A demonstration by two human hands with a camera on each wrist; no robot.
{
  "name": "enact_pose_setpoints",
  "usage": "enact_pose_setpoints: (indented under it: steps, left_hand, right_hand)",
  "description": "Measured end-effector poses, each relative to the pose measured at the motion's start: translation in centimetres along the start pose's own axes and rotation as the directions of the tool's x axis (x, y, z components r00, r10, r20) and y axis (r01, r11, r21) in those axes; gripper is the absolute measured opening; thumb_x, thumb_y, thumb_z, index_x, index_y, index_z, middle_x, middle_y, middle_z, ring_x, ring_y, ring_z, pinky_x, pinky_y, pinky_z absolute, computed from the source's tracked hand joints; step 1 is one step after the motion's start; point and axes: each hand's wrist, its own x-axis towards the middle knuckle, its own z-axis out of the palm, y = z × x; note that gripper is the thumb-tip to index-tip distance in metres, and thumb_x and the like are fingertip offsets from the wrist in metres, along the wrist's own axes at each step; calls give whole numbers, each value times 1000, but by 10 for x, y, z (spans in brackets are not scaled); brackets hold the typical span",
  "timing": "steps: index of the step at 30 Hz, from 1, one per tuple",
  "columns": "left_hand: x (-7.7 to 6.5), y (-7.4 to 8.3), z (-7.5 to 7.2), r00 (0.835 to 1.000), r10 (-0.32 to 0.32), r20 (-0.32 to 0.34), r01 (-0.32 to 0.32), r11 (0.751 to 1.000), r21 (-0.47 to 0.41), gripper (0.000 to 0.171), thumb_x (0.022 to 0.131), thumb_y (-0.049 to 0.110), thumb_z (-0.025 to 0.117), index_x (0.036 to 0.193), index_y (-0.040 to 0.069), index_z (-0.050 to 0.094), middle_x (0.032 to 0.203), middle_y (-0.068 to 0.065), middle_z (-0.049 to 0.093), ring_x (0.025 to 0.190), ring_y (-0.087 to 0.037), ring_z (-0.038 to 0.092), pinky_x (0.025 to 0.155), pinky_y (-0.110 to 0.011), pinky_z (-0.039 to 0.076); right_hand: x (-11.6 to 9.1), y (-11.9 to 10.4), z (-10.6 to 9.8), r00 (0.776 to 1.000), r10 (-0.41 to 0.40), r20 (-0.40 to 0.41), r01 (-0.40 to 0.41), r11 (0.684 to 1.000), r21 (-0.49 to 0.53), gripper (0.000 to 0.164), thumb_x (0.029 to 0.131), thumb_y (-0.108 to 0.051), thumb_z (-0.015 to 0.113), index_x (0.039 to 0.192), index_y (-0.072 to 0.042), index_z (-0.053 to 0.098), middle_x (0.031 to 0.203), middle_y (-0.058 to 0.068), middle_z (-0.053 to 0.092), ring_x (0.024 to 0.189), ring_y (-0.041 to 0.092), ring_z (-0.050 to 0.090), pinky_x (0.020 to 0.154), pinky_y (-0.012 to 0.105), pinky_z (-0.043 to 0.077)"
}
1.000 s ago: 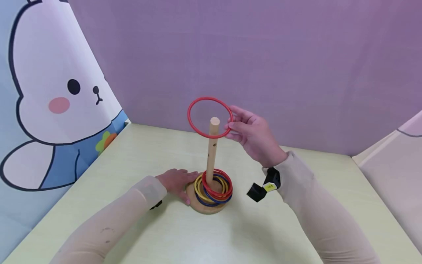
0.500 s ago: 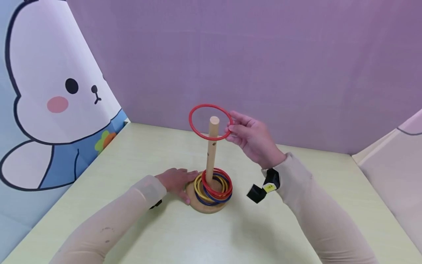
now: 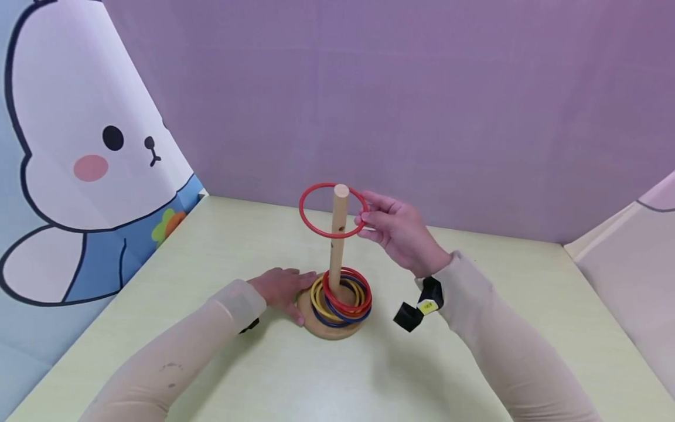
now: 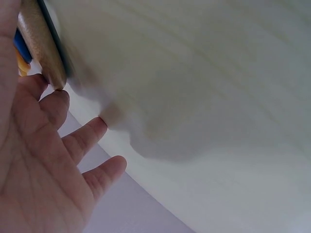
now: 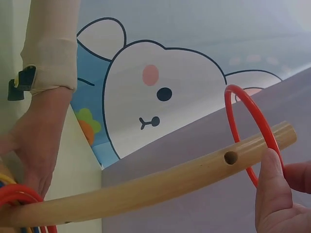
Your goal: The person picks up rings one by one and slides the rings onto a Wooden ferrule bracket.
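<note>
In the head view, my right hand (image 3: 395,231) pinches a thin red ring (image 3: 300,207) between thumb and fingers. The ring encircles the upper end of an upright wooden peg (image 3: 336,255); the right wrist view shows the peg tip (image 5: 286,136) poking through it. Around the peg's foot, several red, blue and yellow rings lie stacked on a round wooden base (image 3: 328,334). My left hand (image 3: 282,290) rests at the base's left side. Its spread fingers (image 4: 56,107) touch the base's edge in the left wrist view.
Everything stands on a pale table (image 3: 253,369). A purple cloth wall (image 3: 422,105) rises behind it, and a cloth with a cartoon animal (image 3: 79,117) hangs at the left. A small black camera (image 3: 408,316) hangs under my right wrist.
My right hand has lowered the red ring from above the peg's tip down around its upper end, shifting slightly left. The left hand has stayed by the base.
</note>
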Motion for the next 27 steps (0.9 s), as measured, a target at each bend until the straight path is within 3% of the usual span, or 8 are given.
enact_pose_setpoints:
  steps: [11, 19, 27]
  left_hand:
    - [1, 1, -2, 1000, -7, 9, 7, 1000, 5, 100, 71, 58, 76, 151, 20, 31, 154, 0, 32, 136, -35, 34, 107, -52, 33]
    - [1, 1, 0, 999, -31, 34, 32, 998, -48, 98, 73, 54, 77, 152, 20, 29, 154, -1, 32, 138, -34, 31, 109, -54, 28]
    - [2, 3, 1, 999, -35, 6, 35, 998, -56, 98, 70, 54, 78, 151, 22, 32, 153, 1, 35, 137, -32, 34, 108, -52, 31]
  right_hand:
    - [1, 20, -4, 1000, 14, -2, -14, 998, -58, 50, 96, 7, 46, 144, 3, 37, 92, 4, 55, 78, 10, 63, 70, 21, 55]
    - [2, 40, -2, 1000, 25, -2, -25, 996, -88, 49, 96, 6, 48, 144, 1, 40, 94, 6, 52, 83, 12, 62, 73, 24, 56]
    - [0, 53, -7, 999, 25, -22, -27, 994, -106, 50, 96, 6, 48, 144, 2, 38, 96, 8, 51, 82, 11, 61, 73, 25, 56]
